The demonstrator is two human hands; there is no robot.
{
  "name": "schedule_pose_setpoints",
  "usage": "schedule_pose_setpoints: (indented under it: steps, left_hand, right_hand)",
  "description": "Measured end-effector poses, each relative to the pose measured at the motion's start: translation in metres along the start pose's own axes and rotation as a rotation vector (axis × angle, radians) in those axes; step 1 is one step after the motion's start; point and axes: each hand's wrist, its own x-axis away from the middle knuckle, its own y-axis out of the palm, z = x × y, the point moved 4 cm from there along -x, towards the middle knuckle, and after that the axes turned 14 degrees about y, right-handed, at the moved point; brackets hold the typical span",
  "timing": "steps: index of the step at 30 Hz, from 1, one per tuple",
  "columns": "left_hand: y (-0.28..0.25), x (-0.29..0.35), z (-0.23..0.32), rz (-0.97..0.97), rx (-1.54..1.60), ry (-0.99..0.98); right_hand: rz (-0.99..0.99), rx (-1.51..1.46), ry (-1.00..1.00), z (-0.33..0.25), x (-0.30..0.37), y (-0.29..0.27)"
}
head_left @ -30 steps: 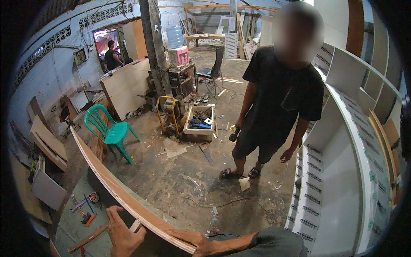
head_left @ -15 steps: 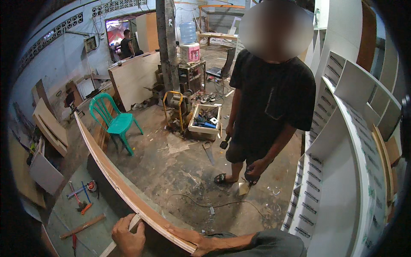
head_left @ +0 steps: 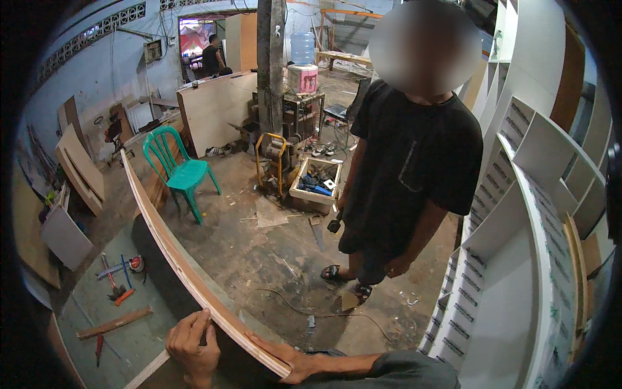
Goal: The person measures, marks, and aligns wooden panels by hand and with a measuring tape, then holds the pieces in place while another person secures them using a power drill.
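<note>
A long plywood board stands on its edge, running from the lower middle up and away to the left. My left hand grips its near end from the left side, fingers curled over the top edge. My right hand lies flat against the board's right face near the end, palm pressed to it. A person in a black shirt and shorts stands facing me a few steps beyond the board, holding a small dark tool in one hand.
A white shelf cabinet fills the right side. A green plastic chair, a yellow-framed machine and a white box of tools stand on the dirty floor. Hand tools lie at lower left. Another person stands far back.
The view has drawn closer to the standing person. My left hand has closed around the board's top edge; earlier its fingers were spread. My right hand stays pressed on the board.
</note>
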Motion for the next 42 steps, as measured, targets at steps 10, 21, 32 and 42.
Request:
schedule_pose_setpoints:
  steps: [10,21,32,42]
  left_hand:
    - [0.0,-0.005,-0.004,-0.014,0.053,-0.225]
    - [-0.012,-0.007,-0.004,-0.032,-0.051,-0.196]
    - [-0.005,-0.004,-0.006,-0.062,0.057,-0.26]
    - [-0.002,-0.001,-0.005,-0.042,0.074,-0.272]
  right_hand:
    - [-0.076,-0.01,0.018,-0.001,-0.004,0.0]
    - [-0.16,0.001,0.075,0.002,-0.014,-0.006]
    - [-0.186,0.012,0.126,0.006,-0.015,-0.011]
    - [-0.17,0.039,0.164,-0.001,-0.011,-0.014]
